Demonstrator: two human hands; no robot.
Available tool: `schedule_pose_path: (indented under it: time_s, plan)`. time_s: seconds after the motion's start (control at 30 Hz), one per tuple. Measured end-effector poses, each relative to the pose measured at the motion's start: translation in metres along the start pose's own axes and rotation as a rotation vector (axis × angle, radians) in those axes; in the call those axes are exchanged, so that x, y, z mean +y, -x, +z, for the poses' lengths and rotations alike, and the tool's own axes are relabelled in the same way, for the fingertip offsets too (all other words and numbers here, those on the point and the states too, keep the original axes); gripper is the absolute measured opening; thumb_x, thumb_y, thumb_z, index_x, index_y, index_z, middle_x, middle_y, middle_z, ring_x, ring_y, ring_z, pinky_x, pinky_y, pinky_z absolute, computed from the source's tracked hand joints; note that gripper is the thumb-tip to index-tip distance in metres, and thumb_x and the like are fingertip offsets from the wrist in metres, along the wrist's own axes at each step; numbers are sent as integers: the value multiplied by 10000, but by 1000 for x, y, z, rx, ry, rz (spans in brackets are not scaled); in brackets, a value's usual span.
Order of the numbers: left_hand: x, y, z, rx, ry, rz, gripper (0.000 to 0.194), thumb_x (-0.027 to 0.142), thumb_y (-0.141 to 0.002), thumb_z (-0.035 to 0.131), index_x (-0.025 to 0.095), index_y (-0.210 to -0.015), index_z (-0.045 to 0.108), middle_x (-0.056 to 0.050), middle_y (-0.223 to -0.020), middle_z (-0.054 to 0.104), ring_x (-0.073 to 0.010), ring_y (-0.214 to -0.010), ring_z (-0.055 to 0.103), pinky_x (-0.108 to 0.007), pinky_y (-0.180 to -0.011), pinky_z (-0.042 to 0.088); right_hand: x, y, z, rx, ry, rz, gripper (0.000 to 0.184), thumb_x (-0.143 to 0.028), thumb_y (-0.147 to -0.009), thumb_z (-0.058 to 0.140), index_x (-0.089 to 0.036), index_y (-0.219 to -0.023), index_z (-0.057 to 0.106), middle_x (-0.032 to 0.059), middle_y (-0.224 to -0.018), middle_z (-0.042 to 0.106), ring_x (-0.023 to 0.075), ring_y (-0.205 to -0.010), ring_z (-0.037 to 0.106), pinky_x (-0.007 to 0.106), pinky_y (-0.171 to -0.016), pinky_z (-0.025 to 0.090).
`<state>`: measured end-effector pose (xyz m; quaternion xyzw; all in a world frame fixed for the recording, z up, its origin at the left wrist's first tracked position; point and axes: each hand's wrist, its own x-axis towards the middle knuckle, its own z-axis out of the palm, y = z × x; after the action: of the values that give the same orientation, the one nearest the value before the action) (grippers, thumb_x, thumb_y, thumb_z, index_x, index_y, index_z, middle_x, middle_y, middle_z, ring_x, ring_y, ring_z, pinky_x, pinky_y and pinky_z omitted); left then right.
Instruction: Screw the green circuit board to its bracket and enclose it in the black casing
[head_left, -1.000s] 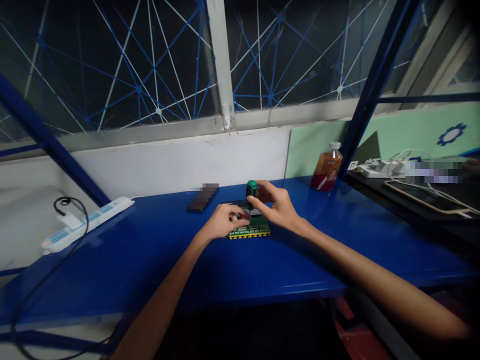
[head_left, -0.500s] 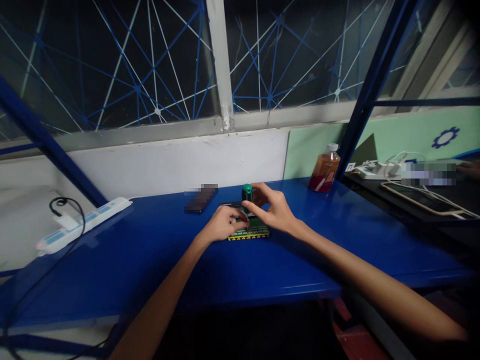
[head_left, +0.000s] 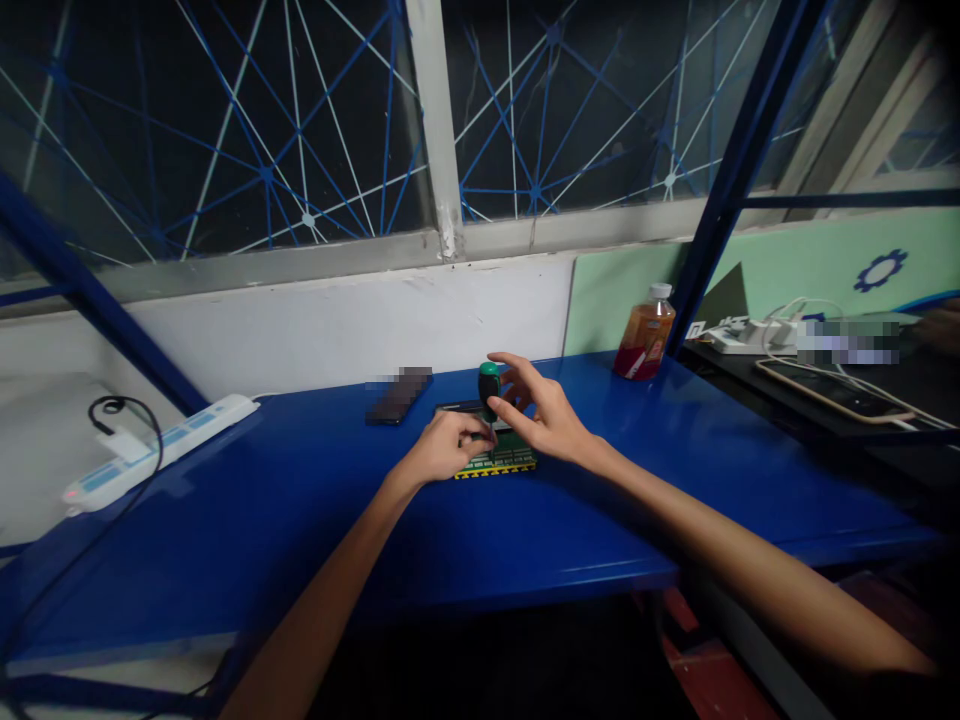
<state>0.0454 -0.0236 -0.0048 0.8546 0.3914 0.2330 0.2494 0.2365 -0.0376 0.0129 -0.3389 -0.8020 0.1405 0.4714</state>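
A screwdriver with a green-and-black handle point(head_left: 489, 382) stands upright over a green circuit board point(head_left: 517, 456) with a yellow-and-black front edge. My left hand point(head_left: 444, 446) rests at the board's left side, its fingertips closed around the lower shaft of the screwdriver. The screwdriver's tip is hidden behind those fingers. To the right of the handle is my right hand point(head_left: 549, 412), its fingers spread and the index raised. Its thumb tip touches or nearly touches the handle. A dark part with a grey edge shows at the back of the board, partly covered by the hands.
On the blue table point(head_left: 315, 540), a dark phone-like slab point(head_left: 397, 398) lies behind my left hand. A drink bottle point(head_left: 645, 335) stands at the back right. A white power strip point(head_left: 161, 455) lies at left. Further right are a phone point(head_left: 829, 390) and cables.
My right hand's fingers have spread apart and loosened around the screwdriver handle, with the index lifting. My left hand stays at the shaft. The view has shifted slightly.
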Motion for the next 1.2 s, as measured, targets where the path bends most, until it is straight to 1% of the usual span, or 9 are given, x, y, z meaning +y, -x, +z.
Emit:
schedule_pose_path:
  time_s: [0.1, 0.17, 0.3, 0.37, 0.5, 0.63, 0.83, 1.07, 1.2]
  plan:
    - [2, 0, 0, -11, 6, -6, 171, 265, -797, 587, 146, -793, 710, -8, -614, 606, -102, -529, 469, -237, -518, 316, 0, 1, 0, -2, -27, 31, 522, -388, -871, 496, -202, -1344, 379, 69, -1002, 617, 103, -583, 594, 232, -460, 430]
    - [3, 0, 1, -6, 24, -23, 171, 288, -776, 626, 144, -796, 714, -18, -639, 623, -100, -518, 467, -241, -520, 325, 1, 1, 0, 19, -38, 31, 526, -399, -862, 514, -204, -1334, 388, 69, -994, 614, 106, -590, 594, 237, -476, 441]
    - [2, 0, 4, 73, 19, -26, 197, 343, -737, 689, 159, -792, 730, -41, -770, 664, -107, -565, 494, -247, -555, 354, 3, 1, 3, 84, -44, 16, 555, -414, -820, 583, -204, -1304, 410, 50, -950, 603, 110, -606, 589, 250, -523, 465]
    - [2, -1, 5, 96, 6, -21, 182, 338, -740, 686, 167, -778, 738, -38, -784, 670, -112, -586, 500, -245, -563, 354, 4, 1, 4, 103, -47, 15, 570, -418, -803, 608, -202, -1295, 417, 40, -930, 597, 102, -585, 578, 248, -518, 463]
    - [3, -2, 6, 73, 51, -27, 149, 286, -743, 661, 163, -750, 744, -28, -738, 675, -114, -587, 493, -240, -550, 338, 5, 2, 4, 94, -18, 5, 589, -434, -785, 626, -198, -1285, 425, 15, -855, 594, 101, -558, 562, 258, -535, 463]
    - [3, -2, 8, 30, 155, -38, 186, 276, -753, 626, 141, -808, 743, -37, -714, 679, -123, -598, 490, -243, -544, 339, 3, 3, 4, 45, -3, 6, 582, -434, -796, 605, -195, -1293, 418, 7, -801, 593, 119, -575, 576, 266, -542, 464]
    - [2, -1, 7, 9, 148, -74, 208, 298, -756, 615, 126, -770, 731, -30, -677, 651, -88, -503, 406, -242, -483, 280, 0, 4, 4, 21, -62, -15, 532, -375, -829, 552, -210, -1309, 391, 28, -911, 597, 112, -599, 600, 256, -538, 478]
    - [7, 1, 4, -34, 198, -129, 233, 316, -758, 610, 121, -812, 727, 28, -433, 484, -93, -414, 401, -240, -448, 282, 4, 4, 8, 4, -80, 4, 550, -355, -813, 561, -226, -1314, 374, 37, -964, 589, 91, -560, 586, 241, -497, 465]
    - [6, 2, 3, 9, 134, -116, 230, 314, -741, 636, 129, -839, 731, 21, -465, 519, -95, -440, 425, -241, -482, 312, 6, 4, 8, 22, -53, 15, 566, -380, -793, 600, -229, -1299, 396, 30, -946, 592, 89, -554, 571, 247, -508, 461]
